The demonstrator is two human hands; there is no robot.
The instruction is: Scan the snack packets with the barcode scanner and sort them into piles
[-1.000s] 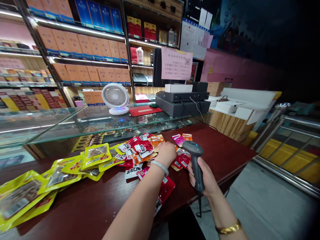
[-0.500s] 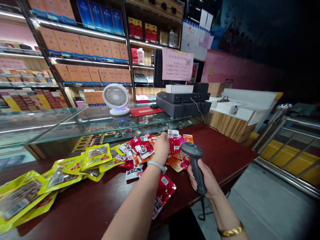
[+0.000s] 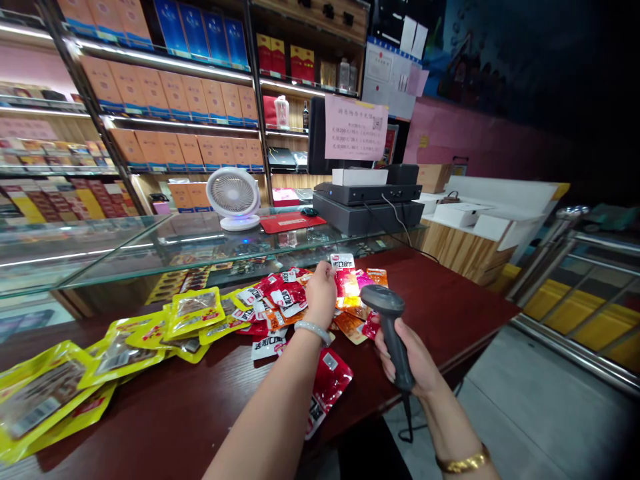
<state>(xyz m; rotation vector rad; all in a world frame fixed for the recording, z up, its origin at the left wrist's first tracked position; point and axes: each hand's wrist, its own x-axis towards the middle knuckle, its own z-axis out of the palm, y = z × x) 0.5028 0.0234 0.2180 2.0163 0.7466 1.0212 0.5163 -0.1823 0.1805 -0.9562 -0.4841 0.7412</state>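
My left hand (image 3: 321,292) pinches the edge of a red-and-white snack packet (image 3: 344,275), held upright above the pile. In my right hand (image 3: 417,357) is a dark grey barcode scanner (image 3: 397,333), fingers wrapped round its handle and its head facing that packet. A bright patch of light falls on the packet's lower part. Under and left of my left hand lie several red, white and orange snack packets (image 3: 287,297). One red packet (image 3: 334,379) lies apart near the table's front edge. Yellow snack packets (image 3: 195,312) spread in an overlapping row to the left.
The dark red wooden table (image 3: 200,413) meets a glass display counter (image 3: 150,250) behind. On the glass stand a white fan (image 3: 233,193), a red mat (image 3: 287,222) and a grey cash drawer (image 3: 367,215). A metal railing (image 3: 580,300) stands to the right.
The packet in my left hand has been raised and tilted a little toward the scanner. Bright light now shows on it. The scanner has hardly moved.
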